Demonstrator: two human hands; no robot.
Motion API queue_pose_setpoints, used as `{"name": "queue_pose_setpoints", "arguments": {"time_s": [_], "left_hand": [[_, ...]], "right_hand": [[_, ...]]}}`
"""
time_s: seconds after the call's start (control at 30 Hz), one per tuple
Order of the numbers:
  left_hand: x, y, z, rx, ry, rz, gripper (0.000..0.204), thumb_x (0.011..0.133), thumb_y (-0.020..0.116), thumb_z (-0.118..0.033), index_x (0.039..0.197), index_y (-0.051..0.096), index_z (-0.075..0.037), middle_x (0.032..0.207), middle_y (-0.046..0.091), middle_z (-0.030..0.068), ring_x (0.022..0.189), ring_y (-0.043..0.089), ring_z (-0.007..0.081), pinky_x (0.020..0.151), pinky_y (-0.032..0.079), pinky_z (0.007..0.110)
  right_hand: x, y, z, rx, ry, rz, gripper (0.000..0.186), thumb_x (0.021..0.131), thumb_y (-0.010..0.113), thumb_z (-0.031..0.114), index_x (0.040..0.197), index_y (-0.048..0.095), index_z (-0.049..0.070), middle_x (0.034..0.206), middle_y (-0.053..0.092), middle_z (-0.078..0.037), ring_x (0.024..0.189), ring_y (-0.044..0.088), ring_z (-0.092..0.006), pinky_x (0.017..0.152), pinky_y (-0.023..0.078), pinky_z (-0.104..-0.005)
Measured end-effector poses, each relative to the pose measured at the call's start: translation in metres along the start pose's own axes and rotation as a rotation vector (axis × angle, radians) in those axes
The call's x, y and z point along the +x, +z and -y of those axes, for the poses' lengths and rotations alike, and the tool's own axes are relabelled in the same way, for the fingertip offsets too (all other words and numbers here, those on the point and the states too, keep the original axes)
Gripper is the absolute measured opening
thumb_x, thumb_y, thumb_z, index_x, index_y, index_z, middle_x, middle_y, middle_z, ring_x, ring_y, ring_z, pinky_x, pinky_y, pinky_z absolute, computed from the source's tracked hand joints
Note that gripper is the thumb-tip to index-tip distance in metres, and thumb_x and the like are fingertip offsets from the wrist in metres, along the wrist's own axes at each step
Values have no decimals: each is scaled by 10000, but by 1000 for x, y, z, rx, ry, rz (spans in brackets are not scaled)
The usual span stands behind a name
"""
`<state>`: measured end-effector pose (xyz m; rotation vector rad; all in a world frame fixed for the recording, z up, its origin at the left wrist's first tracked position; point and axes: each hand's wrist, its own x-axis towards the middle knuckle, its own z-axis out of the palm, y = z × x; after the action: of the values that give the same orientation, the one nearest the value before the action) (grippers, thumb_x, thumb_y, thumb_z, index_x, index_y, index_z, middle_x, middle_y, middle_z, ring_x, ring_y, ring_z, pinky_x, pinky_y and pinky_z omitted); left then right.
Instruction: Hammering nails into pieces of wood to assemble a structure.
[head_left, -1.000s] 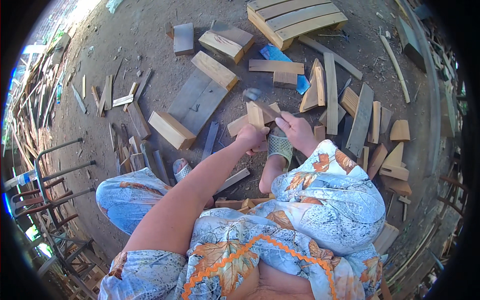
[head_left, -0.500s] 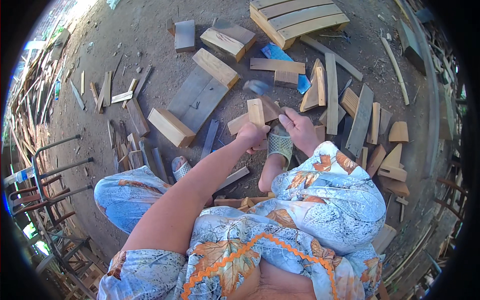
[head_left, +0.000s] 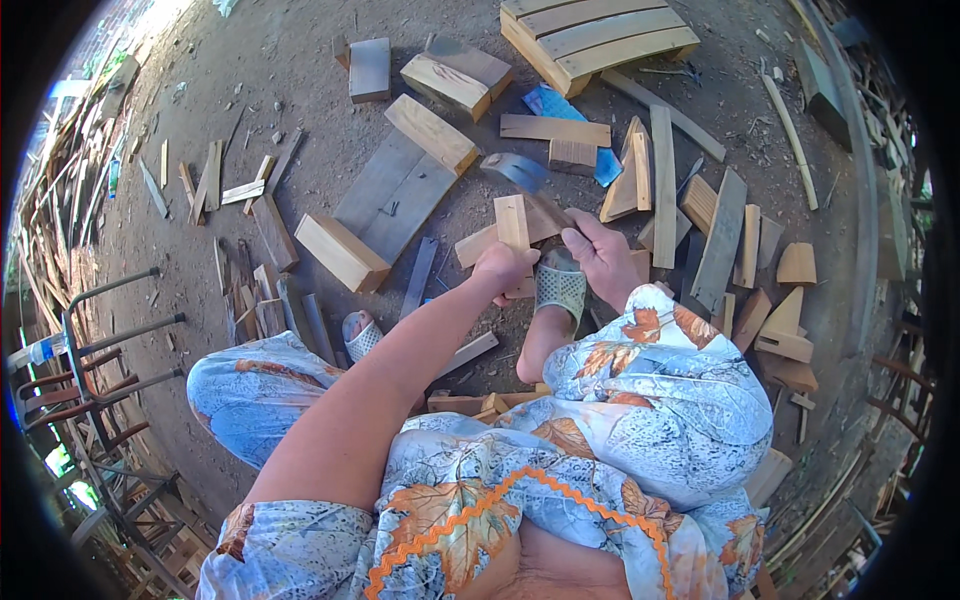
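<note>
On the dirt floor (head_left: 270,60), planks (head_left: 723,240) and offcuts (head_left: 797,263) crowd your right side, with a crate (head_left: 600,40) farther out. Just left of your right sandal (head_left: 560,290), your left hand (head_left: 503,270) has its fingers clenched on a block (head_left: 511,222), which lies over a board (head_left: 476,247). Your right hand (head_left: 605,260) grasps a hammer (head_left: 527,178), its head near the block's far end, blurred. Your left fingers hide the block's near end; the dark rim cuts off the stick pile (head_left: 85,180).
</note>
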<state>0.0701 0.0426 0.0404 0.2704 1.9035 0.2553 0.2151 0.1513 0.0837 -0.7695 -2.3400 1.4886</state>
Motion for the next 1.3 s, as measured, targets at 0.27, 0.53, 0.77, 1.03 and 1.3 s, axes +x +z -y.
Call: {"name": "queue_pose_setpoints", "arguments": {"time_s": [0.27,0.53,0.77,1.03,1.3], "left_hand": [[-2,-3,-4,15,-44,29,563,871,613,-476,1030,652,62,840,690,185,648,706,292,475,591,379],[4,0,2,-3,3,8,570,864,613,-498,1028,659,46,842,688,190,640,703,309,486,593,377],[5,-4,2,5,-33,39,584,845,619,-510,1051,656,35,906,684,204,674,706,327,475,588,392],[19,-28,58,-759,-26,384,577,797,629,-563,1050,569,-48,877,628,155,792,648,310,729,529,533],[-37,-54,69,-1400,309,911,540,819,591,-533,1028,518,-41,694,473,31,567,475,144,512,413,312]], "right_hand": [[10,7,-12,-521,152,210,311,963,516,356,942,564,49,714,636,-187,721,630,-419,595,457,-503],[4,4,3,-46,-42,-57,298,958,534,357,959,572,61,720,630,-193,729,622,-426,589,461,-478],[-1,5,-30,-328,161,107,285,968,522,361,1027,586,90,782,651,-186,751,630,-426,630,464,-490],[-68,4,-94,-216,329,-343,311,980,536,306,1140,602,46,778,638,-155,719,629,-268,672,474,-360],[-103,42,-172,-359,379,-498,276,906,642,187,1140,619,44,820,637,-87,729,623,-219,666,482,-319]]}}
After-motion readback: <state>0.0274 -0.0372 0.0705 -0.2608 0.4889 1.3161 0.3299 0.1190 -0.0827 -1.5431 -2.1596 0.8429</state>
